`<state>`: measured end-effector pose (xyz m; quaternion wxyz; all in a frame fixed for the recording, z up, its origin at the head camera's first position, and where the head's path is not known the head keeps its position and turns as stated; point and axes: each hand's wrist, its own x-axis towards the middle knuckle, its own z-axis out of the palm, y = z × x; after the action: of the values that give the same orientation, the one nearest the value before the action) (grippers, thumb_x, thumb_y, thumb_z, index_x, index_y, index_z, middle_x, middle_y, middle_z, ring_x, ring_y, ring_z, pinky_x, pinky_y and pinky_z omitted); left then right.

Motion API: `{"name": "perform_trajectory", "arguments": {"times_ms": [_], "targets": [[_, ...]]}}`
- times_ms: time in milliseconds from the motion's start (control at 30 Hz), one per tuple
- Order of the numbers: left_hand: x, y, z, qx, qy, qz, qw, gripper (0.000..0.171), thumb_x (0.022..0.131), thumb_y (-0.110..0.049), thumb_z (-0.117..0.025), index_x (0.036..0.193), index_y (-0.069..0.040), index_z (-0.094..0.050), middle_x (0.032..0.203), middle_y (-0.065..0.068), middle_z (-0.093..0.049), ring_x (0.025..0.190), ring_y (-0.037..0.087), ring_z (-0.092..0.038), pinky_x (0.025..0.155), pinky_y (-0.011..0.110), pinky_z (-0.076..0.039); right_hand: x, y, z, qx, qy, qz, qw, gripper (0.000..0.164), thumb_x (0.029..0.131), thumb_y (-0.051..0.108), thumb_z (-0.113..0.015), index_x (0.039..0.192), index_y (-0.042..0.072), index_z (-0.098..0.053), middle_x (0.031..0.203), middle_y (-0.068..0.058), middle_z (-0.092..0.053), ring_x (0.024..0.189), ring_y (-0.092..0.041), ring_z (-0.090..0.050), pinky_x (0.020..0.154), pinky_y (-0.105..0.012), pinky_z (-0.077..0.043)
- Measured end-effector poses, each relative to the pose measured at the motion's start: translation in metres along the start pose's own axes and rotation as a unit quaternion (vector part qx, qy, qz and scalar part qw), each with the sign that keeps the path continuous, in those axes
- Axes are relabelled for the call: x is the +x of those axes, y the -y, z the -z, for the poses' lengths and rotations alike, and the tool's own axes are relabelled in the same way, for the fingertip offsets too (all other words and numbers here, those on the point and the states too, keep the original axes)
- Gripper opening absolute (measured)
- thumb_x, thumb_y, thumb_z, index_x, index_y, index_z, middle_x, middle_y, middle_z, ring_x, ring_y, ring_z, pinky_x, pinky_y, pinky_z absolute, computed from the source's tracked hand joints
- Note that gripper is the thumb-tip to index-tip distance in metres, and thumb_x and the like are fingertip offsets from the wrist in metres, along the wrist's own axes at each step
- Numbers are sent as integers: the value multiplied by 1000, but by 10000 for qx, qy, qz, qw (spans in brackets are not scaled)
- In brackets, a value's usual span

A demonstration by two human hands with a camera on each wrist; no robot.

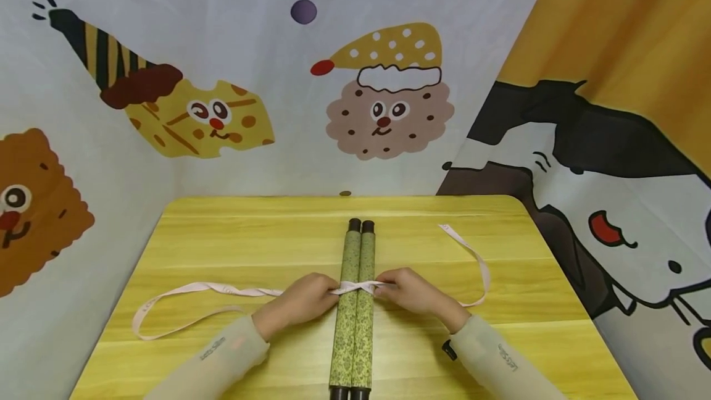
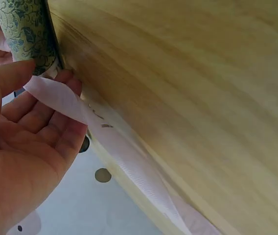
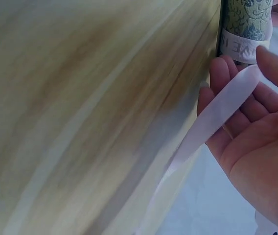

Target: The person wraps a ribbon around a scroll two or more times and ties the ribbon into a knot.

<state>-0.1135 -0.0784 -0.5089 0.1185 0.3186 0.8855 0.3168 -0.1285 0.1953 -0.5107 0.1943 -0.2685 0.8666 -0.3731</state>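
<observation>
Two rolled scrolls with green floral covers and dark end knobs lie side by side on the table, the left scroll (image 1: 344, 326) against the right scroll (image 1: 363, 326). A pale pink lettered ribbon (image 1: 191, 287) goes around both and crosses over itself on top, near their middle. To the left of the scrolls, my left hand (image 1: 304, 300) pinches one length of ribbon (image 2: 124, 154) between thumb and fingers. Opposite it, my right hand (image 1: 415, 294) pinches the other length (image 3: 215, 110) close to the right scroll. Lettering shows on the band around the scroll (image 3: 246, 19) in the right wrist view.
The wood-grain table (image 1: 250, 245) has rounded far corners. A long ribbon loop trails across its left side, and a shorter tail (image 1: 483, 270) curves on the right. Cartoon-printed cloth (image 1: 266, 178) hangs behind the table and along both sides.
</observation>
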Motion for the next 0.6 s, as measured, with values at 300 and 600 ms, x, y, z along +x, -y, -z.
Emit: {"name": "perform_trajectory", "arguments": {"times_ms": [300, 600], "targets": [[1, -1, -3, -71, 35, 1, 10000, 34, 93, -15, -55, 60, -22, -49, 50, -7, -38, 44, 5, -35, 43, 18, -31, 6, 0, -3, -258, -188, -7, 9995, 15, 93, 26, -60, 96, 17, -71, 81, 1, -69, 60, -7, -53, 51, -23, -46], [1, -4, -6, 42, -44, 15, 10000, 27, 93, -13, -55, 66, -13, -62, 50, -8, -43, 42, 5, -37, 41, 18, -32, 8, 1, -4, -423, -399, 76, 9983, 12, 92, 13, -61, 95, 13, -72, 79, -1, -70, 58, -6, -52, 51, -23, -48]]}}
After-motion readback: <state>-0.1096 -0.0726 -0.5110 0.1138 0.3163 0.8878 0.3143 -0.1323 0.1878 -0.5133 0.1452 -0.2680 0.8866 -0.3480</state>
